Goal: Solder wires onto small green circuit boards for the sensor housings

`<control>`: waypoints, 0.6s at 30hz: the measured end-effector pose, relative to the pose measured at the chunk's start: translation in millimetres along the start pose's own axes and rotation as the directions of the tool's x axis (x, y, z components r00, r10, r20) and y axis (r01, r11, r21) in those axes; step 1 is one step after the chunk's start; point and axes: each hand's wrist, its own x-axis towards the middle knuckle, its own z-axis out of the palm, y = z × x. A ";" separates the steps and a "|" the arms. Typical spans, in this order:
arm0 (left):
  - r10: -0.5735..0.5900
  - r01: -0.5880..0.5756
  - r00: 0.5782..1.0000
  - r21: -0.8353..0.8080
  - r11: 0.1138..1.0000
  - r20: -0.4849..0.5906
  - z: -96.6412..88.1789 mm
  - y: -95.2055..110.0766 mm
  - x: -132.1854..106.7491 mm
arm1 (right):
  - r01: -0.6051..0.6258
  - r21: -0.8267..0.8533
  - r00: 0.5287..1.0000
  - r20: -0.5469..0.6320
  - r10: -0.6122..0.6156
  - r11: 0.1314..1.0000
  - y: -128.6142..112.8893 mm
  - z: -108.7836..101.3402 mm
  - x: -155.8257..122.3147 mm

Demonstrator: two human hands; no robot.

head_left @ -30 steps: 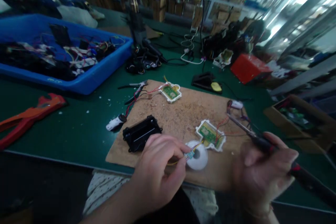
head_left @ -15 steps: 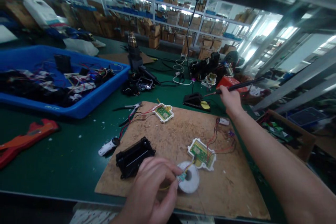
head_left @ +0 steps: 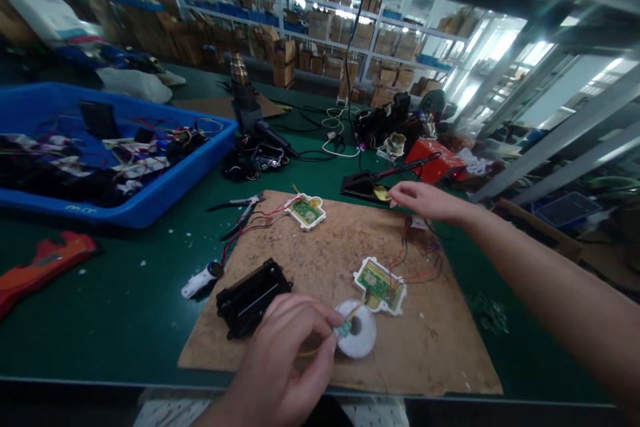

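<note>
My left hand point(head_left: 290, 360) is at the near edge of the brown work board point(head_left: 330, 247), closed in a pinch on a small green part with thin wires point(head_left: 344, 329). That part sits over a white solder spool point(head_left: 359, 341). Just beyond lies a green circuit board in a white frame point(head_left: 379, 284) with red wires. My right hand point(head_left: 425, 201) reaches out to the far right of the board with its fingers loosely stretched and nothing in them. It is beside the black soldering stand point(head_left: 364, 185), on which the soldering iron point(head_left: 413, 165) rests.
A black plastic housing point(head_left: 253, 297) lies left of my left hand. A second framed circuit board point(head_left: 306, 211) and cutters point(head_left: 239, 204) are at the board's far left. A blue bin point(head_left: 165, 177) of wired parts, a red tool point(head_left: 43, 265) and a red box point(head_left: 436, 161) stand around.
My right hand carried the soldering iron from near me out to the stand, set it there and let go. My left hand has kept its pinch on the small part.
</note>
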 end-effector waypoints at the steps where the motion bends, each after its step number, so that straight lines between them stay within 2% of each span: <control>1: -0.006 0.006 1.000 -0.013 1.000 0.009 -1.7 0.9 1.0 | 0.040 -0.025 0.996 0.085 -0.037 0.999 -0.3 -5.0 -19.6; 2: -0.010 0.010 1.000 -0.020 1.000 0.018 -3.8 2.2 2.3 | 0.094 -0.063 0.979 0.189 -0.080 0.994 0.5 -8.3 -38.1; 3: -0.013 0.014 0.999 -0.019 1.000 0.029 -6.4 3.7 3.8 | 0.233 -0.195 0.940 0.295 -0.169 0.953 2.4 -9.9 -54.3; 4: -0.017 0.017 0.999 -0.011 1.000 0.037 -9.5 5.2 5.3 | 0.335 -0.314 0.914 0.337 -0.225 0.888 5.3 -10.1 -67.7; 7: -0.024 0.021 0.997 0.032 0.999 0.072 -22.0 8.1 7.8 | 0.505 -0.529 0.859 0.391 -0.331 0.682 17.2 -6.3 -88.7; 9: -0.036 0.026 0.993 0.092 0.995 0.113 -32.4 8.2 6.7 | 0.549 -0.543 0.834 0.404 -0.375 0.636 25.4 -4.8 -90.2; 14: -0.047 -0.068 0.961 0.396 0.916 0.273 -59.1 3.0 -0.4 | 0.589 -0.451 0.808 0.348 -0.476 0.670 38.6 -16.1 -81.7; 16: -0.050 -0.107 0.938 0.427 0.898 0.342 -67.5 -0.8 0.1 | 0.551 -0.392 0.828 0.367 -0.424 0.737 36.2 -24.7 -79.5; 18: -0.057 -0.112 0.918 0.394 0.912 0.392 -74.6 -4.0 4.4 | 0.423 -0.317 0.863 0.426 -0.271 0.849 26.2 -33.7 -78.7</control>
